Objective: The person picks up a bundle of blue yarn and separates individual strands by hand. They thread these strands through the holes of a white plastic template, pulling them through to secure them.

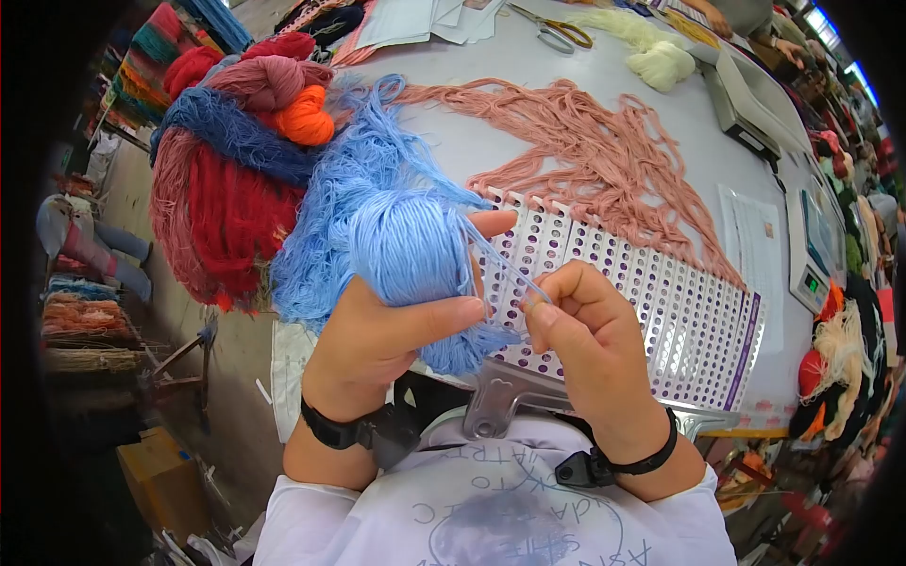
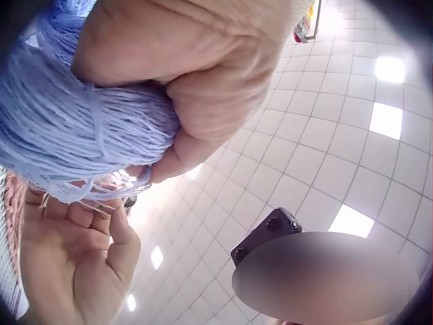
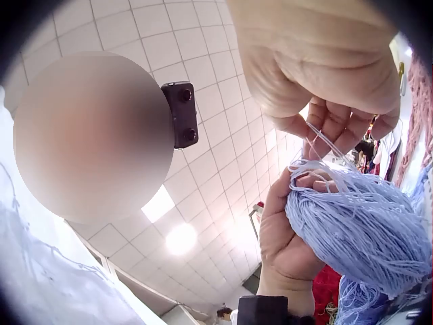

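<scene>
My left hand (image 1: pixel 396 321) grips a thick bundle of light blue yarn (image 1: pixel 396 241) above the table's near edge; in the left wrist view the same blue yarn (image 2: pixel 74 128) fills the curled fingers (image 2: pixel 196 81). My right hand (image 1: pixel 576 321) pinches a few thin blue strands (image 1: pixel 505 264) drawn out from the bundle, over a white card with rows of purple dots (image 1: pixel 651 302). The right wrist view shows the right hand's fingertips (image 3: pixel 331 128) pinching strands just above the blue yarn (image 3: pixel 365 230) held in the left hand (image 3: pixel 291 237).
Pink yarn (image 1: pixel 585 151) spreads across the grey table (image 1: pixel 491 141) behind the card. Red, dark blue and orange skeins (image 1: pixel 236 160) pile at the left. Scissors (image 1: pixel 562 33), cream yarn (image 1: pixel 656 57), papers and a scale (image 1: pixel 812 245) lie at the far side and right.
</scene>
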Demonstrator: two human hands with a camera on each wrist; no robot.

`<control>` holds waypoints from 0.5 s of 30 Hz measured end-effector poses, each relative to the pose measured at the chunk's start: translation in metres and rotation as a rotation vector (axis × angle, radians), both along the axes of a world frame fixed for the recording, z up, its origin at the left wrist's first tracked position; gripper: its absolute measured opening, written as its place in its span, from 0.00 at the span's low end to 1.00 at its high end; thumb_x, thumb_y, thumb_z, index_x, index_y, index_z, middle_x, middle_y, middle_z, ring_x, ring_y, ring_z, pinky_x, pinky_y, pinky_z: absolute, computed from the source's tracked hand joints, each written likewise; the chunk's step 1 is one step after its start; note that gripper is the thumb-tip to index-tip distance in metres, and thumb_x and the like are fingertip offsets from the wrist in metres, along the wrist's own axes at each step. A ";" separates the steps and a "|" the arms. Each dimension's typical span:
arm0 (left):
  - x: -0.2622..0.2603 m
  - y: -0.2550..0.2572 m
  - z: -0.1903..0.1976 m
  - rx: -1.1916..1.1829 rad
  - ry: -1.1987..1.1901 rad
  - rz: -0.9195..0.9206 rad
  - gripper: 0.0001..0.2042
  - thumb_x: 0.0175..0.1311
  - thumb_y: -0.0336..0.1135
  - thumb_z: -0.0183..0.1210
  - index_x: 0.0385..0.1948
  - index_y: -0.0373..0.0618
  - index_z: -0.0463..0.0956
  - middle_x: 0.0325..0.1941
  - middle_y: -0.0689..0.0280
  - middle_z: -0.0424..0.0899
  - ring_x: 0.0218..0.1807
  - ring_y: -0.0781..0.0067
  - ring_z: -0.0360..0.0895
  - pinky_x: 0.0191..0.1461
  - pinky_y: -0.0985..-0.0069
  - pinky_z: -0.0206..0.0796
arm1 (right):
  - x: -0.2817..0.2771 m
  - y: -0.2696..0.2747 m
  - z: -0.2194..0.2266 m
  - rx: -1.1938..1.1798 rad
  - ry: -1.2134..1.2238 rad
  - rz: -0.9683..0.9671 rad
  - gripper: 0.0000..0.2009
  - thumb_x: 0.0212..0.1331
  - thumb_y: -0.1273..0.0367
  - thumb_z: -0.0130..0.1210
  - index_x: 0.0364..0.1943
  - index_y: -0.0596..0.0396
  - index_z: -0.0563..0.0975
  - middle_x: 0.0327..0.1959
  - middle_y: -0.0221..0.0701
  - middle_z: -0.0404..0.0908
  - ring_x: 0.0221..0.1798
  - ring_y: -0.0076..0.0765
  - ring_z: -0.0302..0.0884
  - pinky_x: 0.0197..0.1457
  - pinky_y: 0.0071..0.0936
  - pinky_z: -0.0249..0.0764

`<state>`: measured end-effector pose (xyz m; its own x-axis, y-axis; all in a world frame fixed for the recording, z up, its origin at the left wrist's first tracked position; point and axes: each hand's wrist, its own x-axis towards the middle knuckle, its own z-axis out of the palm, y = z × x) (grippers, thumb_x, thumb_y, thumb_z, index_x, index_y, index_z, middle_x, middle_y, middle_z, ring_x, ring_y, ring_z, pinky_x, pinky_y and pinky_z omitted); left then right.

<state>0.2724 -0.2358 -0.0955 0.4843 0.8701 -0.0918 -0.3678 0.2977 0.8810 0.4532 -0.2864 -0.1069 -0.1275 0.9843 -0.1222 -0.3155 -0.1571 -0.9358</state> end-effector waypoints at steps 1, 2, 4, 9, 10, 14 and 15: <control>0.001 0.000 0.001 -0.002 0.001 0.006 0.30 0.45 0.23 0.61 0.56 0.33 0.67 0.48 0.63 0.77 0.45 0.79 0.73 0.52 0.77 0.64 | -0.001 0.000 0.004 -0.012 -0.028 0.018 0.05 0.57 0.73 0.51 0.36 0.59 0.73 0.27 0.24 0.73 0.32 0.15 0.65 0.36 0.16 0.62; 0.003 -0.001 0.002 0.005 0.057 0.037 0.33 0.42 0.26 0.64 0.56 0.30 0.65 0.38 0.66 0.76 0.39 0.78 0.73 0.46 0.78 0.64 | -0.002 0.000 0.006 -0.025 -0.056 0.035 0.06 0.57 0.73 0.51 0.36 0.60 0.73 0.26 0.23 0.71 0.31 0.14 0.64 0.35 0.15 0.61; 0.006 -0.004 0.003 0.006 0.114 0.069 0.36 0.39 0.30 0.66 0.56 0.27 0.64 0.28 0.69 0.75 0.32 0.78 0.73 0.41 0.79 0.64 | -0.004 -0.001 0.003 -0.017 -0.087 0.046 0.07 0.55 0.73 0.53 0.36 0.60 0.74 0.24 0.22 0.70 0.29 0.13 0.63 0.33 0.15 0.59; 0.008 -0.007 0.002 0.085 0.214 0.121 0.35 0.40 0.29 0.67 0.56 0.27 0.64 0.29 0.70 0.75 0.33 0.81 0.73 0.45 0.80 0.63 | -0.005 -0.001 0.003 0.000 -0.242 0.059 0.08 0.51 0.72 0.58 0.35 0.59 0.75 0.18 0.19 0.65 0.23 0.12 0.59 0.27 0.15 0.56; 0.008 -0.007 0.001 0.084 0.217 0.117 0.35 0.40 0.29 0.67 0.56 0.27 0.64 0.29 0.70 0.75 0.33 0.81 0.73 0.45 0.80 0.63 | -0.005 -0.001 0.006 -0.016 -0.293 0.064 0.08 0.50 0.72 0.59 0.33 0.59 0.76 0.17 0.18 0.64 0.21 0.12 0.58 0.26 0.15 0.56; 0.008 -0.008 -0.005 0.100 0.213 0.125 0.35 0.41 0.28 0.68 0.56 0.27 0.64 0.29 0.69 0.77 0.34 0.81 0.73 0.45 0.82 0.63 | -0.008 -0.002 0.001 -0.004 -0.344 -0.016 0.06 0.49 0.72 0.60 0.28 0.59 0.76 0.16 0.19 0.65 0.21 0.12 0.58 0.24 0.15 0.56; 0.008 -0.008 -0.006 0.114 0.206 0.129 0.35 0.42 0.28 0.68 0.56 0.27 0.64 0.30 0.69 0.77 0.34 0.81 0.74 0.45 0.82 0.63 | -0.008 -0.003 -0.001 -0.005 -0.342 -0.018 0.06 0.49 0.72 0.60 0.28 0.59 0.76 0.16 0.19 0.65 0.21 0.12 0.58 0.24 0.15 0.56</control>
<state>0.2804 -0.2436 -0.1016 0.3496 0.9339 -0.0747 -0.2061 0.1545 0.9663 0.4450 -0.2889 -0.1082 -0.0613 0.9852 -0.1600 0.0141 -0.1594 -0.9871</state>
